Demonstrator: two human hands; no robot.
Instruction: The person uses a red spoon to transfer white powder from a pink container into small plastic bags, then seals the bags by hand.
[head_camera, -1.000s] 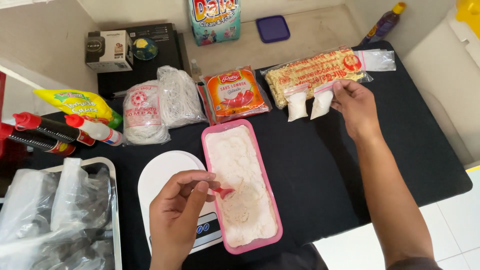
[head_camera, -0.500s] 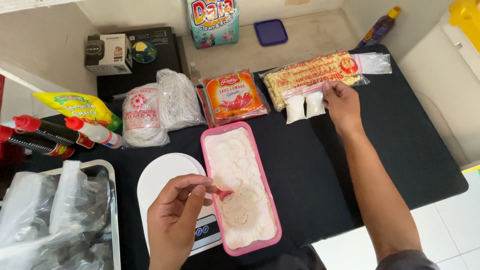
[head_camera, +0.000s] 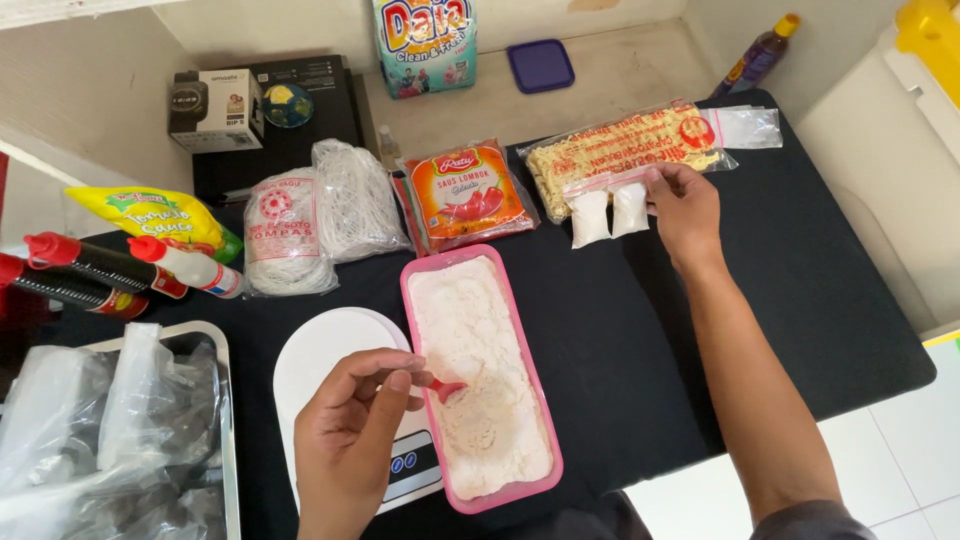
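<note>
**Scooping flour, setting down the filled bags**

We're mid-portioning, by the look of it. Our left hand is pinched shut on a small red plastic spoon, its bowl dipped into the pale, lumpy flour filling the long pink plastic tray. The tray lies lengthwise on the black cloth-covered surface, its near corner overlapping the flat white digital scale.

Across the surface our right hand has its fingers closed on the top edge of the right one of two small clear zip bags of white powder, lying side by side, touching, just below the clear packet of yellow dried noodles.

We'd judge the next move calls for a level, steady lift of the spoon: that flour is soft and loose, quick to spill. The bags are thin, slippery film, plump with powder.
</note>
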